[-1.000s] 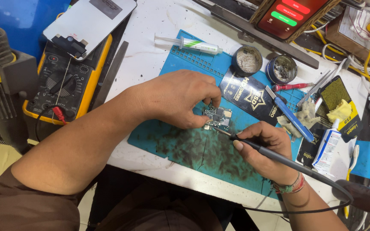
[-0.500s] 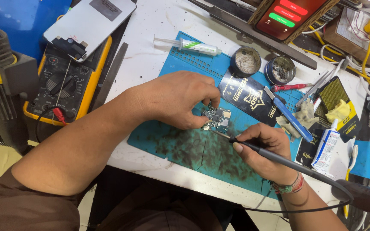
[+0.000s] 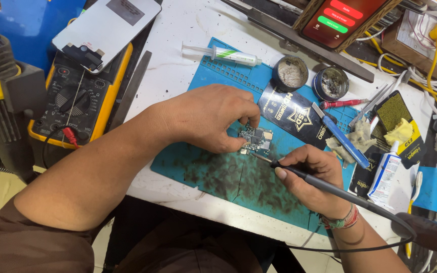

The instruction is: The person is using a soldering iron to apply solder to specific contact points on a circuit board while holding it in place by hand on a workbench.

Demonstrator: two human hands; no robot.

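soldering looks mid-way: left hand (image 3: 206, 119) pinches the small circuit board (image 3: 255, 140) on the blue mat (image 3: 213, 167), right hand (image 3: 312, 177) grips the soldering iron (image 3: 324, 183), tip at the board's lower edge.

Left hand (image 3: 208, 119) pinches with curled fingers; right hand (image 3: 312, 179) grips pen-style.

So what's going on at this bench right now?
A person is soldering. The left hand pins a small circuit board on the stained blue work mat. The right hand holds a soldering iron like a pen, tip at the board's lower edge. A yellow multimeter sits to the left.
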